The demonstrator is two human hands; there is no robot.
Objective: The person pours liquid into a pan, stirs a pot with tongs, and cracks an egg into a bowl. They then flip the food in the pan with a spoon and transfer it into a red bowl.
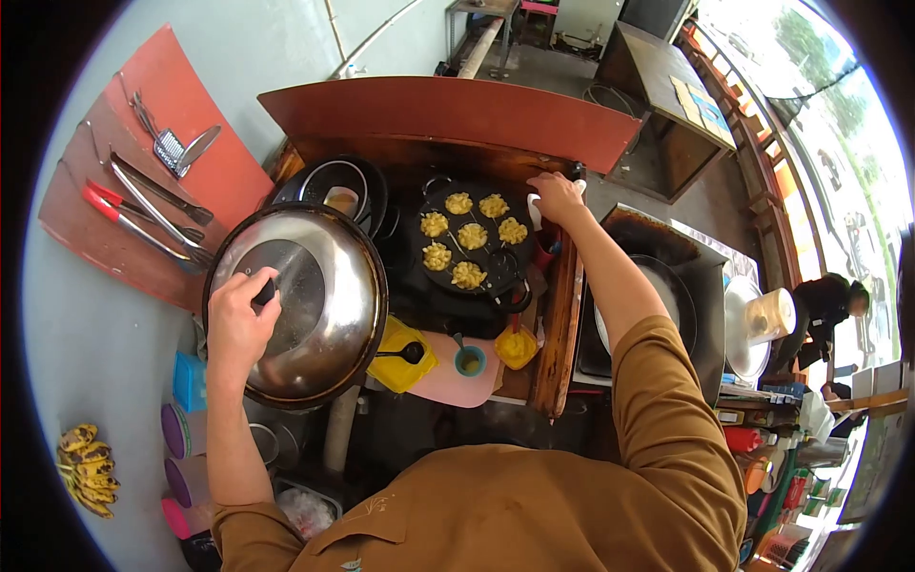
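My left hand (245, 315) is closed round the black knob of a large domed metal lid (334, 329) at the left. Beside the lid, a black round pan (453, 255) holds several yellow lumpy portions (472, 236) in its hollows. At the upper right my right hand (557, 198) reaches the wooden frame's corner, its fingers bent over something white (535, 212) that I cannot make out. A yellow container (404, 357) with a black ladle (412, 353), a small blue cup (470, 360) and a yellow bowl (516, 349) stand below the pan.
A red panel (448, 110) rises behind the pan. Tongs and a grater (172, 151) hang at the left. Bowls (334, 186) are stacked behind the lid. Another pan (658, 300) is at the right, and a person (827, 310) is farther right. Bananas (88, 469) hang lower left.
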